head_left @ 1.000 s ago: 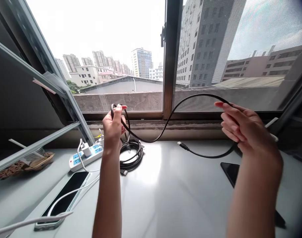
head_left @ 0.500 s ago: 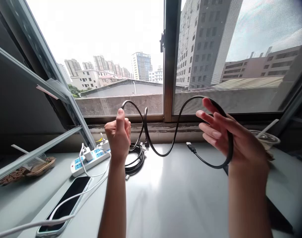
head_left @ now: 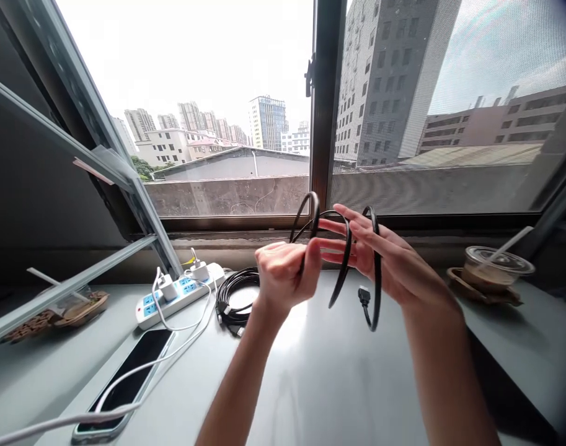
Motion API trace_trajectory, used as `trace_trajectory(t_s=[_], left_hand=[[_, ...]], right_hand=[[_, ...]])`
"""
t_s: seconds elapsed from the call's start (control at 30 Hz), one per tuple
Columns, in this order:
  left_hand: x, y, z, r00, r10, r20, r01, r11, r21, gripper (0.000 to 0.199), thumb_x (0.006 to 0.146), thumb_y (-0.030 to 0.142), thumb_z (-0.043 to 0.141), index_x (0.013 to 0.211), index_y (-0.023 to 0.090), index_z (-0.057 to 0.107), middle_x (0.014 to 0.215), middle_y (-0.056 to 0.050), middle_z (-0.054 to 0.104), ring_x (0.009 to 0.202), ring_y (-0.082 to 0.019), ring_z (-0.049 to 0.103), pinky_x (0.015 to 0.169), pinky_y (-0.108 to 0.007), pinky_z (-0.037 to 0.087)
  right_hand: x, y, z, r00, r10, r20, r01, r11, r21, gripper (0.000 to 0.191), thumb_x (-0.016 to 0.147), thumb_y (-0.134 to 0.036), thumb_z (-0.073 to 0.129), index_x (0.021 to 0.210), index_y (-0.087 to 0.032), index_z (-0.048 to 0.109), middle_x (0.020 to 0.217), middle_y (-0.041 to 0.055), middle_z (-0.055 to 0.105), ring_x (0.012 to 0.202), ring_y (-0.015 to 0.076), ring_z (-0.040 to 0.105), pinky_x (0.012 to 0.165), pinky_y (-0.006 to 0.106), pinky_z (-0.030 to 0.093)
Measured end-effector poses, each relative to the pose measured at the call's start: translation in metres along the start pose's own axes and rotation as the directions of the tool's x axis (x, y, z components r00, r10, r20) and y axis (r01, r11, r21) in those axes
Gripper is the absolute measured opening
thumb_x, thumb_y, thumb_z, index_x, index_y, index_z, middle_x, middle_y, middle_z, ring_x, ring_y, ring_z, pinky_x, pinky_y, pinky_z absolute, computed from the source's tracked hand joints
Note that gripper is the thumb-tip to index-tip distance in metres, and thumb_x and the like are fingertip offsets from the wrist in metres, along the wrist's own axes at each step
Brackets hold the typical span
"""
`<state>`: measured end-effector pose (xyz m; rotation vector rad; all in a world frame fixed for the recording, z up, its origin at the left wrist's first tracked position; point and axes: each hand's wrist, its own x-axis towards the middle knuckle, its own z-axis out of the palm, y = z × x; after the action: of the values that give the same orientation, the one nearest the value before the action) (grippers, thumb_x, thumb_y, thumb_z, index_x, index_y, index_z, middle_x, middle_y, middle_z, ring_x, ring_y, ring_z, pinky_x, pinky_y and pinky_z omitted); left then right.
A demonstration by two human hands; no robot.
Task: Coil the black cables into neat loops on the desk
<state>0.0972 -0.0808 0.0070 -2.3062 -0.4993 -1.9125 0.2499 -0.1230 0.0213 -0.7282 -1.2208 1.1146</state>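
A black cable (head_left: 377, 279) runs in loose loops between my two hands, above the desk. My left hand (head_left: 288, 267) is closed in a fist around part of it, thumb up. My right hand (head_left: 385, 254) faces it with fingers stretched out and apart. Loops of the cable pass across those fingers, and whether any part is pinched there is hard to see. One end, with a dark plug (head_left: 364, 294), dangles below the right hand. Behind my left wrist, a coiled black cable (head_left: 234, 291) lies on the desk, its plugs showing at the near side.
At left are a white power strip (head_left: 175, 297) with chargers and a phone (head_left: 124, 378) under a white cable. A lidded cup (head_left: 494, 263) with a straw sits on a brown holder at right. A metal rack (head_left: 138, 198) rises at left; a window (head_left: 322, 124) stands behind.
My hands have come closer together, the left moving right and the right moving left. The stretched cable has gathered into tighter loops, and the dangling plug has shifted slightly.
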Motion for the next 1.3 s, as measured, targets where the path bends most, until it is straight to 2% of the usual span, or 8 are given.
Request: trace_trajectory(t_s=[0.2, 0.33, 0.5, 0.67, 0.9, 1.0, 1.1, 1.3], left_hand=[[-0.007, 0.013, 0.024, 0.918, 0.016, 0.396, -0.050, 0.996, 0.074, 0.045, 0.077, 0.035, 0.049, 0.046, 0.019, 0.021, 0.039, 0.004, 0.027, 0.037, -0.008, 0.019, 0.044, -0.027, 0.021], [-0.005, 0.012, 0.020, 0.801, -0.079, 0.594, 0.106, 0.994, -0.011, 0.053, 0.084, 0.050, 0.041, 0.045, 0.018, 0.026, 0.039, 0.003, 0.033, 0.039, -0.008, 0.028, 0.048, -0.026, 0.024], [0.006, 0.000, -0.002, 0.703, -0.413, 0.579, 0.398, 0.903, 0.160, 0.040, 0.089, 0.053, 0.035, 0.083, 0.019, 0.055, 0.058, 0.002, 0.054, 0.057, -0.014, 0.052, 0.058, -0.025, 0.035], [0.009, -0.016, -0.015, 0.815, -0.325, 0.479, 0.280, 0.946, 0.166, 0.043, 0.083, 0.030, 0.055, 0.124, 0.020, 0.044, 0.110, -0.008, 0.058, 0.104, -0.022, 0.053, 0.088, -0.035, 0.040], [0.000, -0.036, -0.001, 0.860, -0.235, 0.452, 0.229, 0.971, 0.067, 0.081, 0.075, 0.034, 0.066, 0.142, 0.026, 0.021, 0.140, -0.013, 0.038, 0.127, -0.029, 0.037, 0.102, -0.045, 0.030], [-0.001, -0.043, 0.007, 0.894, -0.277, 0.352, 0.276, 0.960, 0.056, 0.061, 0.078, 0.025, 0.061, 0.135, 0.022, 0.038, 0.128, -0.011, 0.051, 0.117, -0.024, 0.048, 0.097, -0.038, 0.038], [0.002, -0.048, 0.005, 0.943, -0.274, 0.189, 0.272, 0.962, 0.037, 0.014, 0.081, 0.020, 0.053, 0.087, 0.016, 0.066, 0.098, -0.008, 0.063, 0.089, -0.017, 0.060, 0.079, -0.027, 0.045], [0.005, -0.041, -0.009, 0.893, -0.449, 0.001, 0.449, 0.893, 0.018, 0.054, 0.084, 0.031, 0.052, 0.037, 0.018, 0.029, 0.038, 0.006, 0.021, 0.038, -0.007, 0.021, 0.042, -0.025, 0.021]], right_hand=[[0.006, 0.000, -0.001, 0.972, -0.062, -0.225, 0.045, 0.996, -0.077, 0.040, 0.087, -0.047, 0.054, 0.119, -0.024, 0.048, 0.123, 0.0063, 0.060, 0.105, 0.0209, 0.062, 0.076, 0.028, 0.059], [0.005, 0.000, 0.000, 0.966, -0.113, -0.232, 0.061, 0.973, -0.223, 0.062, 0.077, -0.022, 0.063, 0.133, -0.027, 0.038, 0.121, 0.0034, 0.061, 0.096, 0.0186, 0.065, 0.074, 0.027, 0.059], [0.004, 0.003, -0.001, 0.961, -0.142, -0.239, 0.061, 0.946, -0.318, 0.067, 0.076, -0.013, 0.052, 0.138, -0.029, 0.033, 0.114, 0.0041, 0.063, 0.086, 0.0187, 0.068, 0.047, 0.019, 0.056], [0.000, 0.006, 0.001, 0.925, -0.225, -0.307, -0.006, 0.798, -0.603, 0.067, 0.084, -0.034, 0.054, 0.144, -0.019, 0.026, 0.095, 0.0084, 0.069, 0.036, 0.0108, 0.056, 0.021, 0.018, 0.032], [-0.020, -0.009, 0.018, 0.892, -0.411, -0.188, 0.110, 0.601, -0.791, 0.029, 0.078, -0.037, 0.067, 0.096, -0.014, 0.072, 0.043, -0.0034, 0.056, 0.024, 0.0054, 0.038, 0.022, 0.016, 0.028], [-0.025, -0.013, 0.022, 0.860, -0.498, -0.108, 0.213, 0.545, -0.811, 0.021, 0.079, -0.035, 0.066, 0.086, -0.017, 0.074, 0.042, -0.0044, 0.053, 0.029, 0.0052, 0.040, 0.026, 0.016, 0.032], [-0.025, -0.013, 0.020, 0.810, -0.578, -0.099, 0.293, 0.545, -0.785, 0.015, 0.076, -0.033, 0.070, 0.082, -0.019, 0.074, 0.045, -0.0044, 0.054, 0.034, 0.0061, 0.044, 0.031, 0.017, 0.034], [-0.010, -0.002, 0.007, 0.848, -0.530, -0.004, 0.340, 0.550, -0.763, 0.021, 0.071, -0.033, 0.074, 0.087, -0.019, 0.071, 0.055, -0.0036, 0.060, 0.040, 0.0074, 0.050, 0.039, 0.019, 0.039]])
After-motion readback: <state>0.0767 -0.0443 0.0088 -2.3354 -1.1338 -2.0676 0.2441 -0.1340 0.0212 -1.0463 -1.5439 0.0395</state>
